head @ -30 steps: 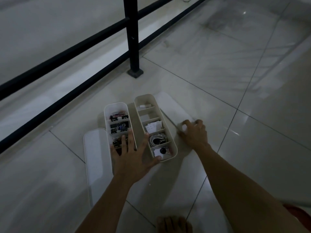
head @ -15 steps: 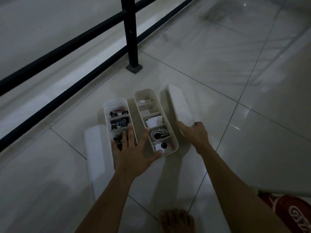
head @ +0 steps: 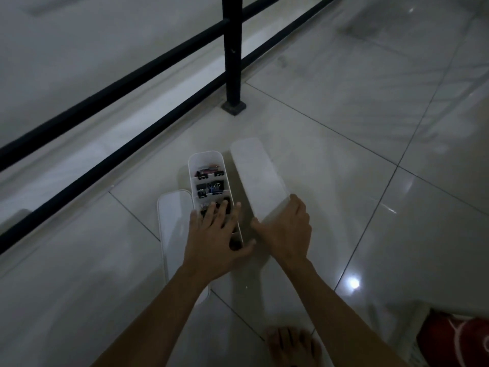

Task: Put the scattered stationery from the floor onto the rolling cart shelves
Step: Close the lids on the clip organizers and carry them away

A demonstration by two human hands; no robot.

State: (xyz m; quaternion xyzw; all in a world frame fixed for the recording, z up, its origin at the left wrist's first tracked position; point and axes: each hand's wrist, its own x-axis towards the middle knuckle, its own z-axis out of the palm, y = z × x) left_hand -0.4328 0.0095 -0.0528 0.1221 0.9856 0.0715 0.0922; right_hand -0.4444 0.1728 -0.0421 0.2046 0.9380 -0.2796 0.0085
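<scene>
A white open organiser box with binder clips in its compartments lies on the tiled floor. My left hand rests flat on its near end, fingers spread. To its right a white lid covers the second organiser box. My right hand grips the lid's near end, thumb on one side and fingers on the other. Another white lid lies flat on the floor left of the open box, partly under my left forearm.
A black metal railing with its post foot stands on the floor just beyond the boxes. My bare foot is at the bottom. A red and white object sits at the bottom right corner.
My right hand lifted the right-hand lid from the floor and laid it over the second box, which now hides the box's contents. My left hand stayed on the open box.
</scene>
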